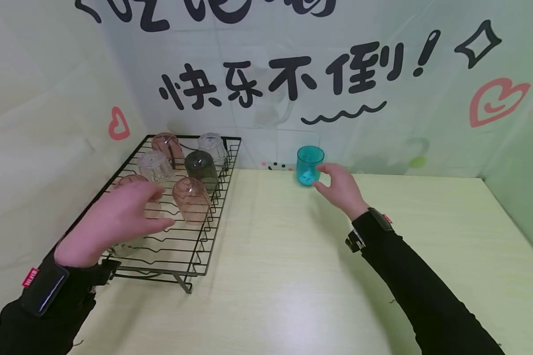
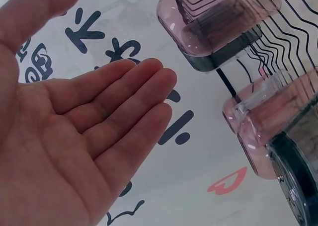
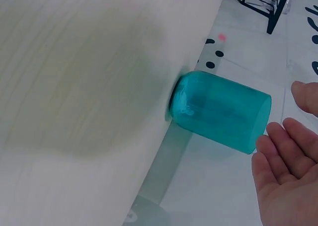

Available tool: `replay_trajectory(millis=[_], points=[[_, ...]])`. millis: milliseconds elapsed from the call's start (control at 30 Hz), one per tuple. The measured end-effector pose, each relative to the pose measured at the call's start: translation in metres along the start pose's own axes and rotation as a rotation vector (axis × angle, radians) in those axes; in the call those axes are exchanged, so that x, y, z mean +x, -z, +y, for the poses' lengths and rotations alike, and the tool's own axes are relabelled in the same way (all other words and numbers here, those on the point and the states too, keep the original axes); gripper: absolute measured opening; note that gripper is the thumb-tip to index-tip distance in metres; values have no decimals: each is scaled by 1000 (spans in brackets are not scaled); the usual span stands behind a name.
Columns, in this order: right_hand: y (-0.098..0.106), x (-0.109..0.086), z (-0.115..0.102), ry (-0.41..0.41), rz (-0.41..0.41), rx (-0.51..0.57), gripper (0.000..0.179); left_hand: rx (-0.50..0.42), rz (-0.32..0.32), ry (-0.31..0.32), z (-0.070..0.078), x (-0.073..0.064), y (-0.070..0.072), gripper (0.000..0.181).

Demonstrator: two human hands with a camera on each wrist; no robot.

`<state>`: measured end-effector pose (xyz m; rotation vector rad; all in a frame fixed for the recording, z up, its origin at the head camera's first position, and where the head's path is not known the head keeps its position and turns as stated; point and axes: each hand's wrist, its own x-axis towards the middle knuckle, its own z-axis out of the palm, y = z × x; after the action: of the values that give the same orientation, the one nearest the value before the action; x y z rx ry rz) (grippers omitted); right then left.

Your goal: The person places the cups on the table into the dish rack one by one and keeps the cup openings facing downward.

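Note:
A teal cup (image 1: 310,165) stands upright on the table against the back wall. Beside its rim is my right hand (image 1: 339,187), thumb and fingers spread apart; in the right wrist view the fingertips are close to the rim of the cup (image 3: 218,112), and I cannot tell if they touch. My left hand (image 1: 120,212) hovers over the black wire rack (image 1: 177,272), holding nothing. Its fingers are nearly straight in the left wrist view. Upside-down glasses sit on the rack: a pink glass (image 1: 192,199) near that hand, a dark grey glass (image 1: 201,167) and a clear glass (image 1: 154,166).
Farther back on the rack are another pink glass (image 1: 167,145) and another clear glass (image 1: 212,143). One more pinkish glass is partly hidden by the left hand. A white printed wall (image 1: 266,113) closes off the back of the pale wooden table (image 1: 284,276).

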<state>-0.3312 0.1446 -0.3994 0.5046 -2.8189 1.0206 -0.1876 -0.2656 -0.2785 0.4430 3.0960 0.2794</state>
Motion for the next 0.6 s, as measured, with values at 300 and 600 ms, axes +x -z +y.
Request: replay_trajectory(millis=[300,600], points=[[-2,9,-2,45,1,-120,57,-33,0,-48,8,4,0,44],[-5,16,2,88,-27,-200,64,-68,-5,-59,17,7,-3,51]])
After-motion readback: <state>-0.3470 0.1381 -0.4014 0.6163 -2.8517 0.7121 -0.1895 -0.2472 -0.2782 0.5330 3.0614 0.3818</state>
